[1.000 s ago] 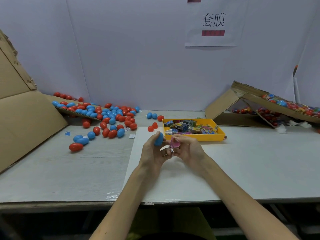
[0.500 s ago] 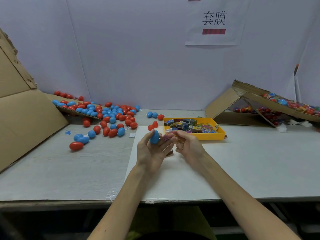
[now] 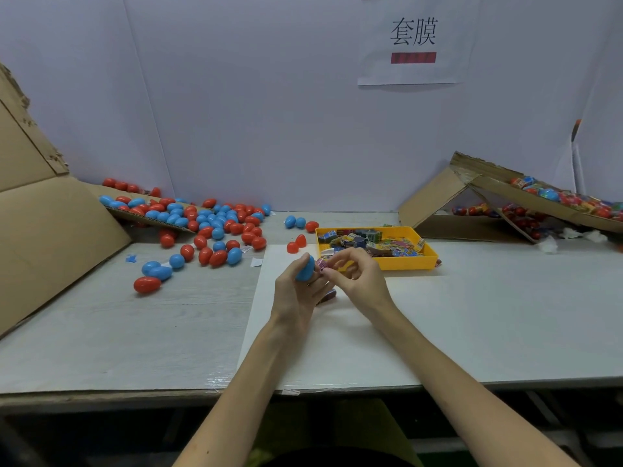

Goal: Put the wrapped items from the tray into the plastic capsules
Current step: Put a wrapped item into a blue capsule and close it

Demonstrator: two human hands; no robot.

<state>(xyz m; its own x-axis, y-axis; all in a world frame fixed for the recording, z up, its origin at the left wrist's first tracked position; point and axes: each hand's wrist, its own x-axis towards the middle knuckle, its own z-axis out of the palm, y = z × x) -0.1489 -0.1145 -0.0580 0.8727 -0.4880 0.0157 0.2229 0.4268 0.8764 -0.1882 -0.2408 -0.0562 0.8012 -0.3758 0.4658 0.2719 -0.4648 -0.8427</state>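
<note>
A pale grey desk [image 3: 101, 332] with a faint wood grain ran the width of the view, backed by a plain white wall [image 3: 236, 112] that carried a paper sign [image 3: 413, 38] with two printed characters and a red bar. A large brown cardboard sheet [image 3: 50, 237] leaned at the left edge. A torn cardboard box [image 3: 435, 203] lay tipped at the far right corner, with shiny filled capsules [image 3: 556, 197] spilling down it. A smooth white sheet [image 3: 337, 348] covered the middle of the desk down to the near edge.

A loose heap of glossy egg-shaped red and blue capsules [image 3: 209, 224] spread from the far left corner toward the middle. A shallow yellow plastic tray [image 3: 404, 262] sat toward the far edge, right of centre, filled with small printed wrapped items [image 3: 367, 242]. Two red capsule halves [image 3: 296, 244] stood just left of it.

Both bare hands met above the white sheet, just in front of the tray's near left corner. The left grip [image 3: 296, 291] curled round a blue capsule half [image 3: 306, 268], thumb on its left side. The right grip [image 3: 360, 281] pinched a small pink wrapped item [image 3: 322, 264] between thumb and forefinger, touching the capsule half's right side. A small dark reddish piece [image 3: 328, 295] lay on the sheet beneath the left fingers; what it was could not be told.
</note>
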